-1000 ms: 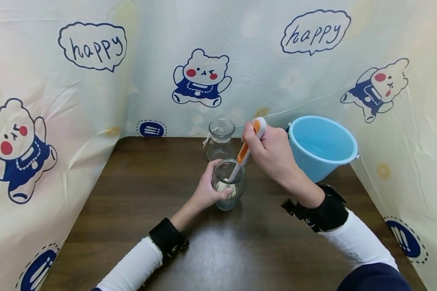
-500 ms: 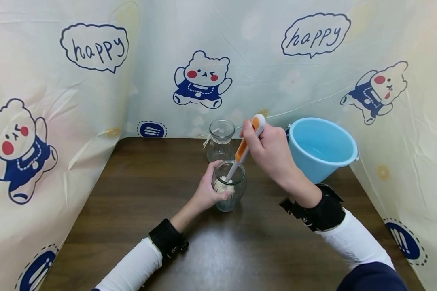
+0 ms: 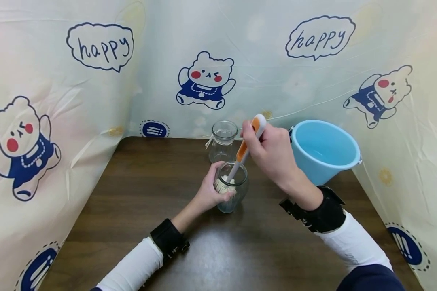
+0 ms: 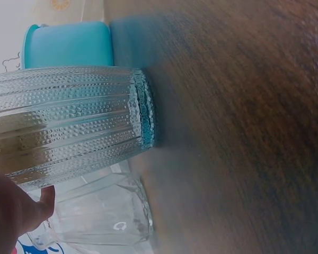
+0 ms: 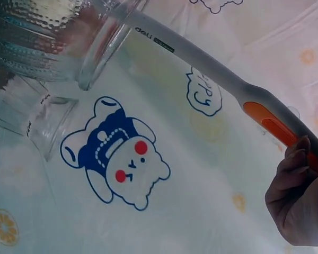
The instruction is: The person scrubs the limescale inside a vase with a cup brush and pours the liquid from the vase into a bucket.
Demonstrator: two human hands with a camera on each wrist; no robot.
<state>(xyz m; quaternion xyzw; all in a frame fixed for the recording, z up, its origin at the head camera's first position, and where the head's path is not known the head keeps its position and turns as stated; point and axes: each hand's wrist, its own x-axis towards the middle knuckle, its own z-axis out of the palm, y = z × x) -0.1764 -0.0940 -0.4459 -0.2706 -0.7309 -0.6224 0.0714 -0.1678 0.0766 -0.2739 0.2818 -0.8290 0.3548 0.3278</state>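
Observation:
My left hand (image 3: pixel 208 193) grips a ribbed glass jar (image 3: pixel 238 198) from its left side, thumb across the front. My right hand (image 3: pixel 274 155) holds the white and orange handle of a cleaning brush (image 3: pixel 242 151), its fingers curled round the orange part. The handle slants down through the jar's mouth. Inside, the brush's cream-coloured head (image 3: pixel 223 186) lies against the left wall, partly hidden by the left thumb. In the left wrist view the jar's dimpled side and thick base (image 4: pixel 143 108) show close up. The right wrist view shows the grey-white stem (image 5: pixel 196 55) entering the rim.
A second clear glass jar (image 3: pixel 222 151) with a string at its neck stands just behind. To the right, a light blue bucket (image 3: pixel 324 169) stands near the back edge of the brown wooden table (image 3: pixel 138 194). A printed cloth (image 3: pixel 262 72) hangs behind and along both sides.
The brush has shifted slightly inside the jar, its head now further up and showing more at the left wall. Both hands keep their hold; the head view has moved a little.

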